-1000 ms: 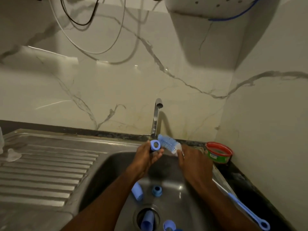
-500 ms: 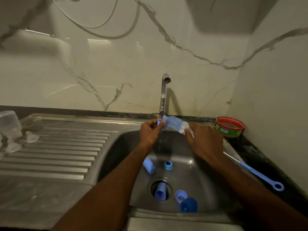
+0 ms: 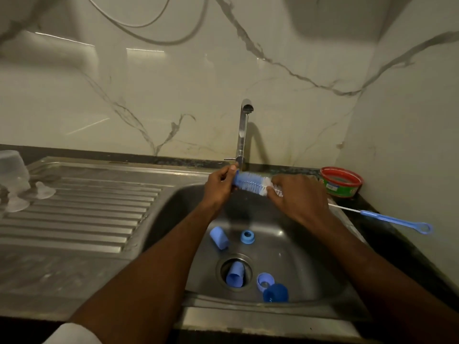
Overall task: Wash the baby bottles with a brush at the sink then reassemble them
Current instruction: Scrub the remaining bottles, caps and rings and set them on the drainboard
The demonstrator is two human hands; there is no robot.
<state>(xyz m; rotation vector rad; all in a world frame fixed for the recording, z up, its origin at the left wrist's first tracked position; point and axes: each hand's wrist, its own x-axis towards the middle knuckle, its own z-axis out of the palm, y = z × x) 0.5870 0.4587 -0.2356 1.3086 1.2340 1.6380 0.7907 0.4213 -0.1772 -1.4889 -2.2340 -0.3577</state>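
Scrubbing looks to be the step in hand: just in front of the tap (image 3: 244, 130), the left hand (image 3: 219, 186) curls round a small blue part, mostly hidden, while the bottle brush (image 3: 250, 184) works against it. The right hand (image 3: 296, 197) grips the brush's handle end, fingers closed. Next, I judge, rinse it, then reach below the tap for the loose blue pieces (image 3: 219, 237) in the sink (image 3: 310, 264).

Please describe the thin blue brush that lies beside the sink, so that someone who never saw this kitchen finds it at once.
Start at the steel sink and go to the dark counter along its right rim, below the red tub. There lies the thin brush, touched by no hand. Unlike the thick bristled brush in the right hand, it has a wire-thin white tip and a looped blue handle.
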